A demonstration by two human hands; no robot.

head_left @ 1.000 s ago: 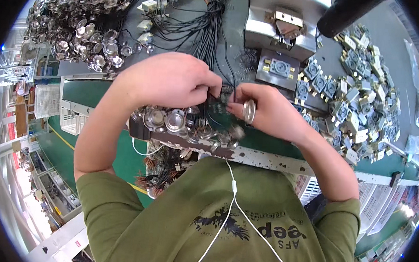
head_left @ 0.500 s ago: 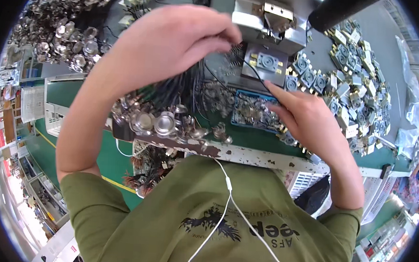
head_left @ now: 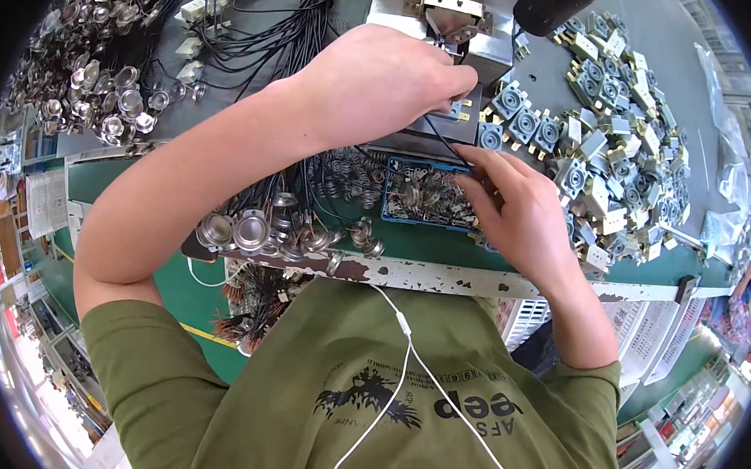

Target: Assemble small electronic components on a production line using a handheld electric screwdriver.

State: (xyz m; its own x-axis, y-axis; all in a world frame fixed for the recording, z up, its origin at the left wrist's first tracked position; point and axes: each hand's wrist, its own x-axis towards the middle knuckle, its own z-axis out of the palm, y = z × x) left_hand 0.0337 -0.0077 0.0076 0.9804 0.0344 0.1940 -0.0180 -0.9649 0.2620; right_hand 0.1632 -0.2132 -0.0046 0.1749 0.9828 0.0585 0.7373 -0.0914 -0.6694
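A black wire (head_left: 447,139) stretches between my two hands. My right hand (head_left: 519,211) pinches it between thumb and forefinger, above a blue-rimmed tray (head_left: 384,202) of small metal parts. My left hand (head_left: 380,84) reaches across with its fingers closed, over a grey square switch-like part (head_left: 457,110) with brass tabs. That part sits on a metal block and is mostly covered by the hand; what the left fingertips hold is hidden. Left of the tray lies a heap of small coil springs (head_left: 344,178).
A metal press fixture (head_left: 452,16) stands behind the block, with a thick black tube (head_left: 548,9) beside it. Grey and white parts (head_left: 608,154) are piled at right. Round metal caps on black wires (head_left: 251,229) line the front edge; more caps (head_left: 101,89) lie far left.
My left hand has moved right and down, from over the springs to the grey part on the block. The right hand keeps the wire pinched. The whole view has shifted slightly.
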